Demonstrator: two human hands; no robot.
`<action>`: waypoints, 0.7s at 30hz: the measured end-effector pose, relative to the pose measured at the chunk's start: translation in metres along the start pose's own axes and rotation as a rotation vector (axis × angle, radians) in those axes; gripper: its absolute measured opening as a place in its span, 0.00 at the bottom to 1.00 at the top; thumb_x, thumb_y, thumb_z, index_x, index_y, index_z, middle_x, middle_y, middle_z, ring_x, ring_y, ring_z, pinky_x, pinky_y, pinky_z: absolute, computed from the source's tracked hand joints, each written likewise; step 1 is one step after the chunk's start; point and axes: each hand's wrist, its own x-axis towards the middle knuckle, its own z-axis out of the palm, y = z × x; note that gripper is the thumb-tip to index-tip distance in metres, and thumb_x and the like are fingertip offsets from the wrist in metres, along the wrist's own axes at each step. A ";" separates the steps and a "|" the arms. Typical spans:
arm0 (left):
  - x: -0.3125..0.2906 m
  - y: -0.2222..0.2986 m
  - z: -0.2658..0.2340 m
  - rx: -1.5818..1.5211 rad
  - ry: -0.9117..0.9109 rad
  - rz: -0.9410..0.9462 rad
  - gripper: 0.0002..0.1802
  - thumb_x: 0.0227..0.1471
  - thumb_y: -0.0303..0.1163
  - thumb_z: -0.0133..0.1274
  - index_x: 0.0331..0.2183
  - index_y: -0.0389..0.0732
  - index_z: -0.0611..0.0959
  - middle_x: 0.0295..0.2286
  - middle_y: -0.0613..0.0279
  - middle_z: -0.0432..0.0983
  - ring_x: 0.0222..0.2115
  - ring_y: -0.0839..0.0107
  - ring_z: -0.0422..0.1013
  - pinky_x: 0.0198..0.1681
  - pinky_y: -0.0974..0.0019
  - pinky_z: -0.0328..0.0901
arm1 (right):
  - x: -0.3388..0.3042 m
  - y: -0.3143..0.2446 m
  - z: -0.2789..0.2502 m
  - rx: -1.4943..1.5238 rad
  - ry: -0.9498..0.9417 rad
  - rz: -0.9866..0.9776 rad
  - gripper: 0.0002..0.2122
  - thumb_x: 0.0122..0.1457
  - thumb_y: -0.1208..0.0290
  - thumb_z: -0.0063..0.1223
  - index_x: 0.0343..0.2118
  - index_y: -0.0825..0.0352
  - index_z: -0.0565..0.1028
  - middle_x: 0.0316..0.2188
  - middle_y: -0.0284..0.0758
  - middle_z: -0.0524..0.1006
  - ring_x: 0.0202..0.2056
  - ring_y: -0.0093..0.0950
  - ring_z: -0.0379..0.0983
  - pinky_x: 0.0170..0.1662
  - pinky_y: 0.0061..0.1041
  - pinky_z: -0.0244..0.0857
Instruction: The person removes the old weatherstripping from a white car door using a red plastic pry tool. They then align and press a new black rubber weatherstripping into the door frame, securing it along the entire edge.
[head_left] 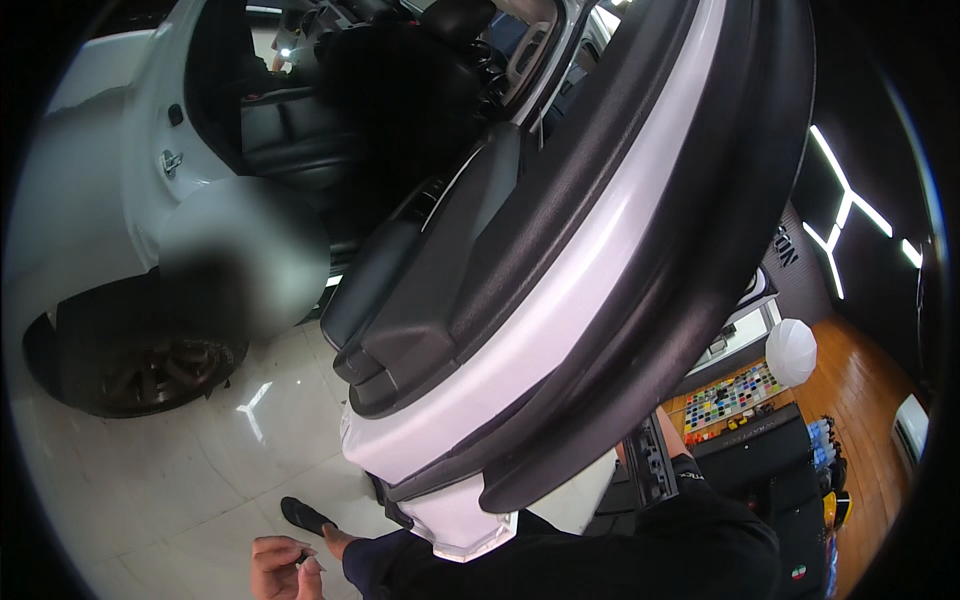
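My left hand [283,568] is at the lower edge, its thumb and fingers closed in a pinch. A tiny dark piece shows at the fingertips, too small to name. My right arm [672,436] reaches up behind the edge of an open car door [560,340]; the fingers of that hand are hidden. Against this arm stands a black plastic trim strip [652,465] with a ribbed, slotted face. White paint runs as a curved band between the door's black inner panel and its dark outer edge. How the right hand meets the strip cannot be made out.
To the left is the white car's body [90,190] with a dark front wheel [150,370], partly blurred. Black seats [290,130] show inside. Glossy pale tiles [200,480] cover the floor. On the right are a black case [770,470], colour samples [735,397] and a white umbrella-like shade [791,352].
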 end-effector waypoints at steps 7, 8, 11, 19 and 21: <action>0.014 0.006 0.014 -0.168 -0.204 0.079 0.10 0.54 0.19 0.59 0.40 0.33 0.80 0.39 0.48 0.75 0.30 0.64 0.73 0.31 0.65 0.70 | -0.003 0.001 -0.005 0.027 -0.075 0.028 0.31 0.52 0.87 0.64 0.53 0.66 0.54 0.40 0.45 0.72 0.38 0.27 0.78 0.38 0.21 0.79; 0.019 0.017 0.022 -0.229 -0.340 0.078 0.10 0.54 0.19 0.59 0.40 0.34 0.80 0.39 0.48 0.75 0.30 0.63 0.73 0.31 0.64 0.70 | -0.002 0.000 -0.004 0.037 -0.070 0.026 0.31 0.52 0.87 0.64 0.53 0.67 0.54 0.40 0.45 0.72 0.38 0.28 0.78 0.37 0.22 0.80; 0.038 0.064 0.057 -0.399 -0.742 0.069 0.12 0.54 0.21 0.59 0.42 0.34 0.81 0.39 0.47 0.76 0.31 0.60 0.74 0.31 0.61 0.70 | -0.001 0.004 -0.005 0.066 -0.080 -0.011 0.32 0.52 0.89 0.62 0.54 0.68 0.54 0.41 0.46 0.71 0.38 0.30 0.78 0.36 0.26 0.81; 0.027 0.051 0.208 -0.305 -1.036 -0.531 0.04 0.61 0.23 0.53 0.38 0.34 0.81 0.27 0.67 0.75 0.31 0.77 0.73 0.33 0.74 0.68 | -0.007 0.009 -0.022 0.160 -0.119 0.047 0.30 0.49 0.92 0.62 0.54 0.73 0.60 0.41 0.49 0.71 0.37 0.31 0.77 0.34 0.26 0.82; 0.024 0.031 0.251 -0.508 -0.578 -0.604 0.05 0.61 0.25 0.56 0.39 0.35 0.81 0.31 0.64 0.75 0.33 0.79 0.72 0.36 0.73 0.69 | -0.019 0.020 -0.012 0.212 -0.069 0.099 0.27 0.49 0.91 0.63 0.51 0.73 0.63 0.39 0.48 0.72 0.36 0.30 0.77 0.33 0.24 0.81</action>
